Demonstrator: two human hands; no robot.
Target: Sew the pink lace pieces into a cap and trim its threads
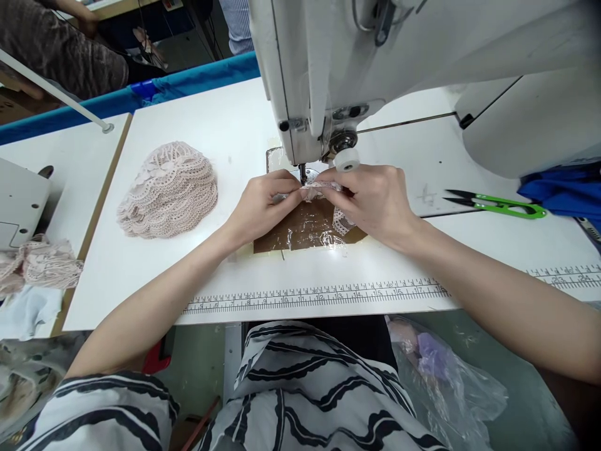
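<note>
A narrow strip of pale pink lace [344, 221] runs between my two hands, just in front of the needle and presser foot [303, 173] of a white sewing machine [323, 69]. My left hand [265, 203] pinches the strip's left part between thumb and fingers. With thumb and forefinger, my right hand [373, 200] grips the right part, and a loose end hangs below it. Under the lace lies a brown sheet covered in clear film [291, 235]. Whether the presser foot touches the lace I cannot tell.
A heap of pink lace [169, 191] sits left on the white table [235, 138]. Green-handled thread snips [498, 203] and blue cloth [563, 191] lie at right. A printed ruler [305, 297] follows the front edge. Another person's sleeve [61, 47] shows beyond the blue fabric edge [201, 78].
</note>
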